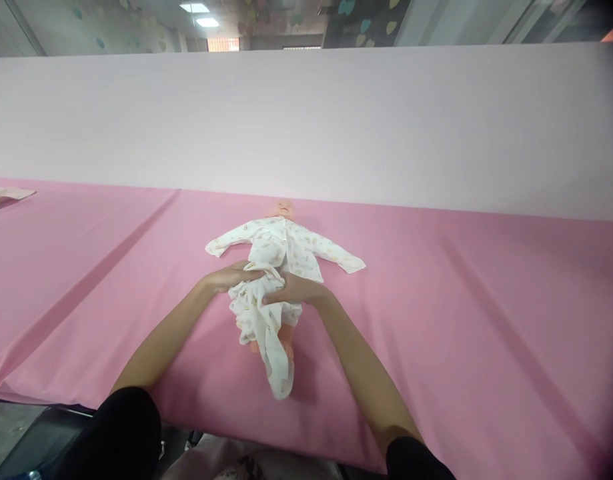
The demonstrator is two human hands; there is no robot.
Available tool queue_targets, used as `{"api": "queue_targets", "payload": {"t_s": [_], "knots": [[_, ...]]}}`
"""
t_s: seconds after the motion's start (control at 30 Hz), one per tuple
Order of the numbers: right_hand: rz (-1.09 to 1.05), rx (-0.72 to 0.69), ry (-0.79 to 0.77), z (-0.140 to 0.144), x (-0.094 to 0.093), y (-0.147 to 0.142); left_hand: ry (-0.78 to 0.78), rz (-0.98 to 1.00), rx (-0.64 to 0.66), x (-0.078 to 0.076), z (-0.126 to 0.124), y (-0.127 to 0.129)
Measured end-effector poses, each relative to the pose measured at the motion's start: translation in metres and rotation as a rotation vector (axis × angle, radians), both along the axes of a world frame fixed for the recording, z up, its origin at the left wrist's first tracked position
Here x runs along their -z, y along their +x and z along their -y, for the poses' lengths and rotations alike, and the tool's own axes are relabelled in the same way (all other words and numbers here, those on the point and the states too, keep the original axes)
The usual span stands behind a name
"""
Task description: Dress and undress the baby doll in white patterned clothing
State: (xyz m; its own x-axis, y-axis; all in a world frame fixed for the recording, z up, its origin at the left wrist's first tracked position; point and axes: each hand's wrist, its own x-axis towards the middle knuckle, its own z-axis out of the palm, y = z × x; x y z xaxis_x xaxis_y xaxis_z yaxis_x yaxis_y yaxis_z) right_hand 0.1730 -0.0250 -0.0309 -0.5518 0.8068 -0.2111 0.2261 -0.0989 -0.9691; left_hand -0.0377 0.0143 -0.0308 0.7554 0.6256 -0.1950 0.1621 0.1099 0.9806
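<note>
At table centre, left hand (232,275) and right hand (292,291) pinch soft, light trousers (263,327) at the waistband, bunched over a doll (281,230) whose head points to 12 o'clock.

Pink-draped table (461,300), ceiling-lit workroom.

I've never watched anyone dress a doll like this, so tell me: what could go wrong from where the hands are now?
Both the left hand and the right hand grip the bunched white trousers at the doll's waist. The fabric looks twisted, so a leg may catch inside. One trouser leg hangs empty near the table edge; a tug might drag the light doll that way.
</note>
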Motion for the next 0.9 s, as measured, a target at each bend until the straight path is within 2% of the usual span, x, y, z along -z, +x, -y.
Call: {"api": "queue_targets", "payload": {"t_s": [0.07, 0.17, 0.3, 0.33, 0.4, 0.5, 0.6, 0.67, 0.77, 0.83, 0.9], "knots": [[-0.059, 0.074, -0.064, -0.003, 0.002, 0.001, -0.057, 0.027, -0.013, 0.004, 0.002, 0.004], [-0.266, 0.206, -0.203, -0.010, 0.009, -0.002, -0.030, -0.002, -0.023, 0.004, 0.004, 0.009], [-0.378, 0.269, -0.325, -0.016, 0.013, -0.009, 0.029, -0.090, 0.086, -0.001, 0.000, 0.006], [-0.370, 0.278, -0.327, -0.015, 0.013, -0.010, 0.020, -0.101, 0.079, -0.001, -0.002, 0.005], [-0.335, 0.268, -0.290, -0.012, 0.011, -0.011, -0.007, -0.061, -0.019, 0.002, -0.005, 0.003], [-0.202, 0.164, -0.195, -0.007, 0.008, -0.008, -0.070, 0.086, -0.179, 0.008, -0.006, 0.005], [-0.138, 0.134, -0.151, -0.008, 0.010, -0.003, -0.150, 0.167, -0.221, 0.014, -0.003, 0.011], [-0.228, 0.198, -0.183, -0.012, 0.014, -0.001, -0.169, 0.172, -0.193, 0.014, 0.000, 0.014], [-0.368, 0.255, -0.255, -0.018, 0.018, -0.001, -0.119, 0.088, -0.058, 0.010, 0.002, 0.012], [-0.378, 0.240, -0.274, -0.018, 0.017, -0.001, -0.072, 0.001, 0.036, 0.006, 0.001, 0.009], [-0.332, 0.210, -0.243, -0.014, 0.014, -0.002, -0.025, -0.039, 0.051, 0.003, 0.000, 0.006]]}}
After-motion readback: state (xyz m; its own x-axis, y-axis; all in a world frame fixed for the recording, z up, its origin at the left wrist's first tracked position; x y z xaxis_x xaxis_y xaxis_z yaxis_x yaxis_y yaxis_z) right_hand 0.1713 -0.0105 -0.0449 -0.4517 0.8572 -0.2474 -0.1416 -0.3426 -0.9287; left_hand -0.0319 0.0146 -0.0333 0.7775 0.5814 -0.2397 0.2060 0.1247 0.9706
